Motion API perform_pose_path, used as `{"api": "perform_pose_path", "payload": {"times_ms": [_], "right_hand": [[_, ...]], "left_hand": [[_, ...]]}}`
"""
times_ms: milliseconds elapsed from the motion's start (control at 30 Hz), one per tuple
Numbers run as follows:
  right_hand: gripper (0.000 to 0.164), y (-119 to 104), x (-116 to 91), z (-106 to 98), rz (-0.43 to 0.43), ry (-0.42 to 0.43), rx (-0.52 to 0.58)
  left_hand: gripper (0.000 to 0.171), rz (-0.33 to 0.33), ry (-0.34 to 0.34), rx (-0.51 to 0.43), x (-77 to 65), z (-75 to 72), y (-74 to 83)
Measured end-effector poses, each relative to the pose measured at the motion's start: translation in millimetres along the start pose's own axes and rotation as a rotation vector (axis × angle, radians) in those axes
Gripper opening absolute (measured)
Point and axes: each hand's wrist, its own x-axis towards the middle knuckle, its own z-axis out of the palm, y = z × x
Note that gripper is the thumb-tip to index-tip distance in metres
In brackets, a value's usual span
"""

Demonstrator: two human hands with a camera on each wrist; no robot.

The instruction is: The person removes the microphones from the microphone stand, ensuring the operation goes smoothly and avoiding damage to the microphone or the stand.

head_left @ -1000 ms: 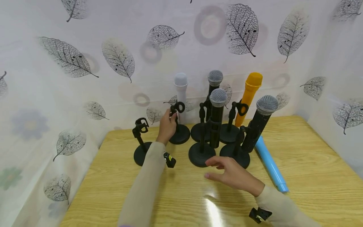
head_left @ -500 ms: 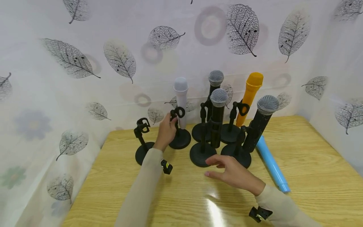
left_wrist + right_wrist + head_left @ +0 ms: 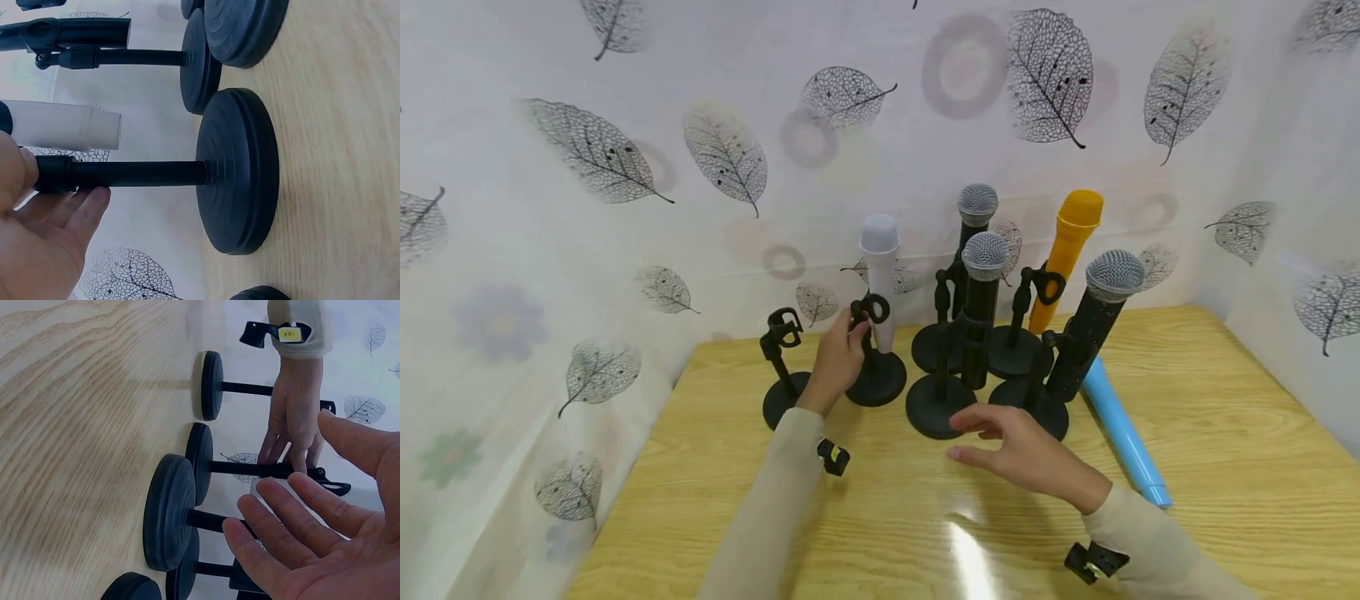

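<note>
My left hand grips the upper stem of a black microphone stand, just below its ring clip. The round base sits on the table. A white microphone stands upright along this stand, its lower end beside the stem in the left wrist view. My right hand hovers in front of the nearer stands, fingers spread and loosely bent, holding nothing. In the right wrist view its palm shows bare.
Left of the gripped stand is a stand with a bare clip. To the right, several stands carry black microphones and an orange microphone. A light blue tube-like thing lies on the wooden table. A leaf-patterned cloth hangs behind.
My left hand has drawn the stand and its white microphone toward me, away from the back cloth. The right hand keeps its place over the table. The head view has shifted slightly.
</note>
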Motion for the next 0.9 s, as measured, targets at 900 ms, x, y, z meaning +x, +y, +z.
{"api": "perform_pose_path", "payload": {"times_ms": [900], "right_hand": [[0.042, -12.8, -2.6, -8.7, -0.013, 0.034, 0.018]], "left_hand": [[0.016, 0.036, -0.014, 0.018, -41.0, -13.1, 5.9]]}}
